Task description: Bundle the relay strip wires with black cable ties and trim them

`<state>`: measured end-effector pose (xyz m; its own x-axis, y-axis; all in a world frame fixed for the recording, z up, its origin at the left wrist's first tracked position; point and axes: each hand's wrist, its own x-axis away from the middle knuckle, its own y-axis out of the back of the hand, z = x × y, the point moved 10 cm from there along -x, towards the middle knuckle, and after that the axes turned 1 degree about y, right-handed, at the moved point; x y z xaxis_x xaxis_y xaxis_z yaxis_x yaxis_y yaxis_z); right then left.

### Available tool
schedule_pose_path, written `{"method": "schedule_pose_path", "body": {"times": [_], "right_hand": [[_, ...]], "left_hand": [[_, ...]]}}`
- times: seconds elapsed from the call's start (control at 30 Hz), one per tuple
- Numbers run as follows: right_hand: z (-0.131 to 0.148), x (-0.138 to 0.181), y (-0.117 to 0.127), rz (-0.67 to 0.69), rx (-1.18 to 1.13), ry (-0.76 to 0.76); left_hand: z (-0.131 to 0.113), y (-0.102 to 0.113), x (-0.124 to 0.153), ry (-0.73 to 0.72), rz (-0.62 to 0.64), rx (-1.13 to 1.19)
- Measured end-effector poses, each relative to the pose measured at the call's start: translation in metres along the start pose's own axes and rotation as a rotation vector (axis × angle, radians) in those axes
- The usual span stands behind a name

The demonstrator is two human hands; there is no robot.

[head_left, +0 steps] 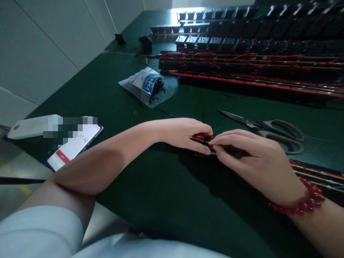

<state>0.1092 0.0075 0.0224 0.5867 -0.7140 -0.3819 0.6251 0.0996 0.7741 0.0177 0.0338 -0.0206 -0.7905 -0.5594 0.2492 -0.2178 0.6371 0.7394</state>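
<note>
A long dark strip (pixel 319 176) with brass-coloured rails and red and blue wires runs under my right hand to the right edge. My left hand (pixel 180 132) is closed around its left end, with thumb and fingers on opposite sides. Pressed together at that same end, the thumb and fingertips of my right hand (pixel 249 156) pinch something too small and covered to make out. Both hands' fingertips nearly meet. Just beyond the right hand lies a pair of scissors (pixel 251 125), pointing left. My fingers hide most of the strip's end.
A clear bag (pixel 146 86) of small black pieces lies on the green table (pixel 107 93). Several wired strips (pixel 242 61) and rows of black sockets (pixel 206 40) fill the back right. A phone (pixel 80 141) and a white device (pixel 32 128) are at the left.
</note>
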Motion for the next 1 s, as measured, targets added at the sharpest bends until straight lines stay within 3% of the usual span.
{"method": "schedule_pose_path", "body": {"times": [0.23,0.3,0.4,0.47,0.73,1.0], "right_hand": [[0.007,0.001,0.000,-0.003,0.022,0.053],[0.008,0.001,0.001,-0.022,0.029,0.067],[0.009,0.001,0.002,-0.047,0.025,0.073],[0.008,0.002,0.002,-0.045,0.015,0.061],[0.010,0.000,0.003,-0.015,-0.037,0.055],[0.009,-0.001,0.005,-0.007,-0.109,-0.013]], "left_hand": [[-0.004,0.004,0.005,-0.012,-0.075,-0.050],[-0.007,0.010,0.011,0.016,-0.188,-0.108],[-0.023,0.024,0.029,0.003,-0.479,-0.214],[-0.031,0.023,0.041,0.020,-0.597,-0.222],[-0.040,0.006,0.054,0.049,-0.718,-0.207],[-0.042,0.000,0.051,0.039,-0.720,-0.350]]}}
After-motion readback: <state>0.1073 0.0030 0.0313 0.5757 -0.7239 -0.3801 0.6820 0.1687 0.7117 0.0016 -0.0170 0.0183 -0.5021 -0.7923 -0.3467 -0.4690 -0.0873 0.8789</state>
